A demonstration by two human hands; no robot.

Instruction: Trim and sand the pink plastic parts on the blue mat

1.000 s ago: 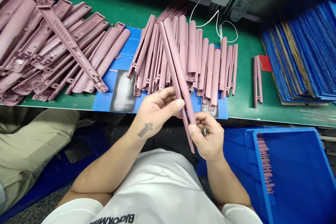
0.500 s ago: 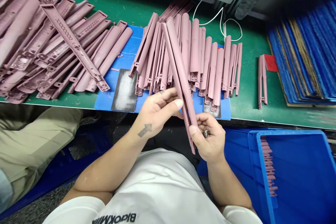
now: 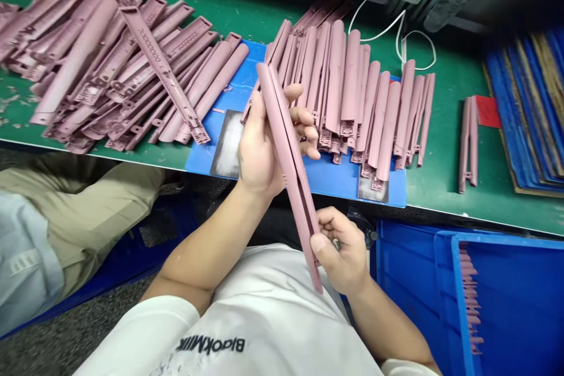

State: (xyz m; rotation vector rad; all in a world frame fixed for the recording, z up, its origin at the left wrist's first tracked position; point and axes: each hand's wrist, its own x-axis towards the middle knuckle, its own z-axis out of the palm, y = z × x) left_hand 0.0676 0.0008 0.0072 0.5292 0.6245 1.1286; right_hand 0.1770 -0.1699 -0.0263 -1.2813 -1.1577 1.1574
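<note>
The pink strip (image 3: 294, 188) runs lengthwise away from the body, tilted left at its far end. The left hand (image 3: 259, 153) has its fingers wrapped around the far half, while the right hand (image 3: 341, 252) pinches the near end.

L hand (image 3: 258, 151), R hand (image 3: 342, 255), pink strip (image 3: 296, 188) (held)

Dusty-pink plastic strip (image 3: 288, 158), blue mat (image 3: 326, 179), green bench (image 3: 440, 188)
</note>
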